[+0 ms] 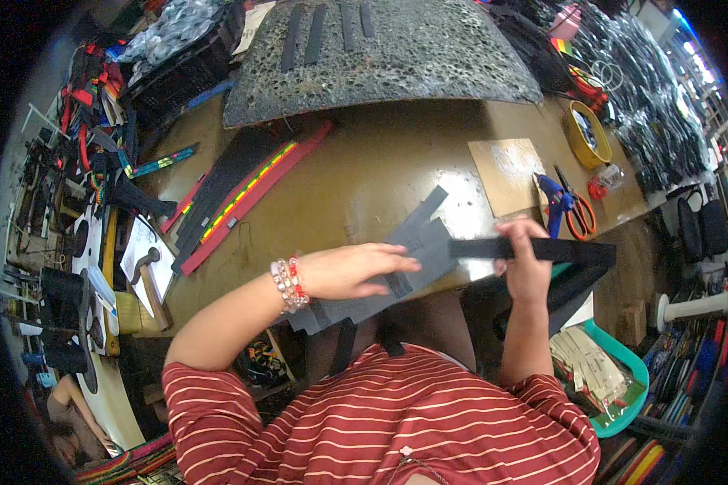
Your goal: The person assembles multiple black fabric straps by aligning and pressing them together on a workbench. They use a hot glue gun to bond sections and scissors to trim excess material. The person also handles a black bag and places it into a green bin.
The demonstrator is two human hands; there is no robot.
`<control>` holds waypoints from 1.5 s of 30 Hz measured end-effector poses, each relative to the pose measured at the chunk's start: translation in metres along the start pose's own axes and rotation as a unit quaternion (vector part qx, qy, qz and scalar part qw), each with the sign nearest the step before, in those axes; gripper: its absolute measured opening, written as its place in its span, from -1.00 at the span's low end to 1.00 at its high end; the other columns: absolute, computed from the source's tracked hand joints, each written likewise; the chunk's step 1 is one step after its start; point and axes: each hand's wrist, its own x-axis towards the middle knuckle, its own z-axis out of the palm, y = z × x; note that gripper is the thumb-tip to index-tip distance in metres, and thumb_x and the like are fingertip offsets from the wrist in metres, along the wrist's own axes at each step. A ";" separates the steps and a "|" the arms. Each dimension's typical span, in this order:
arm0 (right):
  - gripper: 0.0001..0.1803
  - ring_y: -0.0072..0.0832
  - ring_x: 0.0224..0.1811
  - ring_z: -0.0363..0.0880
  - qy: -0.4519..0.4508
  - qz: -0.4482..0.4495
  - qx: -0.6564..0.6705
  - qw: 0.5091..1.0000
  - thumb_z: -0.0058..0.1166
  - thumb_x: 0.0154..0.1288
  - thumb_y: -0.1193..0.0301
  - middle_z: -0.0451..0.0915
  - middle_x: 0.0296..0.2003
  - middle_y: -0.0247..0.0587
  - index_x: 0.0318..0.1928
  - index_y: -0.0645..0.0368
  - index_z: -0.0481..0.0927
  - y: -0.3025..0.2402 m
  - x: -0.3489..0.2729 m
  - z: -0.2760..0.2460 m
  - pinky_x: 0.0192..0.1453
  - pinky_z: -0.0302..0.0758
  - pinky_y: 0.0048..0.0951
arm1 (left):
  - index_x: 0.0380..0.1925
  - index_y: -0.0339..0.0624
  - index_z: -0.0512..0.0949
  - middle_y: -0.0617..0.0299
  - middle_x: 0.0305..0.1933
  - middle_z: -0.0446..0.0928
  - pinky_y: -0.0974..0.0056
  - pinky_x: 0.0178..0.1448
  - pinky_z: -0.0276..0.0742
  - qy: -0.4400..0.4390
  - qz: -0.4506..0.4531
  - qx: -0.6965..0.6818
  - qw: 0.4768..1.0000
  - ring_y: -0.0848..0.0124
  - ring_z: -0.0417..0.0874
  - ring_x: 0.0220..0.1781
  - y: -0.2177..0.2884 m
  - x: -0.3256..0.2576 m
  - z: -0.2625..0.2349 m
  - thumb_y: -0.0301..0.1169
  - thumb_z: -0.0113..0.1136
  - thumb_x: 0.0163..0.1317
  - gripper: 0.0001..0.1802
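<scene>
My left hand (344,271), with beaded bracelets at the wrist, lies flat with its fingers stretched out on a stepped stack of dark grey strips (430,244) at the table's near edge. To the right, my right hand (527,257) is closed on a black strap (578,251), thumb and fingers pinching it. One end of the strap meets the right side of the grey stack. Beyond my right hand the strap bends back and hangs down over the edge. Whether strap and stack are joined I cannot tell.
Orange-handled scissors (579,217), a blue-handled tool (553,200) and a yellow bowl (588,135) sit at right. Black and red straps (247,202) lie at left, near a hammer (150,283). A pitted dark slab (396,69) fills the back. A teal basin (635,368) stands below right.
</scene>
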 end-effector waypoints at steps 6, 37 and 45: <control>-0.68 -0.44 -0.25 0.56 0.137 -0.058 0.143 0.978 -0.02 0.41 0.40 0.47 -0.04 -0.14 0.09 0.27 0.40 -0.001 -0.014 -0.033 -0.21 0.55 -0.43 | 0.24 -0.02 0.39 0.12 0.33 0.32 0.09 0.31 0.36 0.137 -0.192 0.325 0.916 0.08 0.38 0.24 -0.055 -0.022 0.015 -0.03 0.09 0.26 -0.41; -0.83 -0.64 -0.44 0.55 -0.203 0.088 -0.131 0.966 0.27 0.20 0.36 0.63 -0.40 -0.32 -0.25 0.16 0.65 0.079 -0.004 0.160 -0.38 0.48 -0.58 | -0.09 0.09 0.63 0.23 0.37 0.30 -0.14 0.52 -0.11 0.390 -0.298 0.072 0.869 0.10 0.06 0.51 -0.009 -0.188 0.053 -0.17 0.35 0.07 -0.63; -0.82 -0.70 -0.54 0.53 -0.264 0.162 -0.160 0.937 0.27 0.21 0.39 0.60 -0.50 -0.35 -0.25 0.21 0.60 0.097 -0.032 0.206 -0.47 0.45 -0.67 | -0.30 0.10 0.64 0.23 0.35 0.27 -0.29 0.49 -0.20 0.430 -0.382 0.125 0.809 0.06 0.09 0.49 0.015 -0.192 0.098 -0.18 0.48 -0.11 -0.67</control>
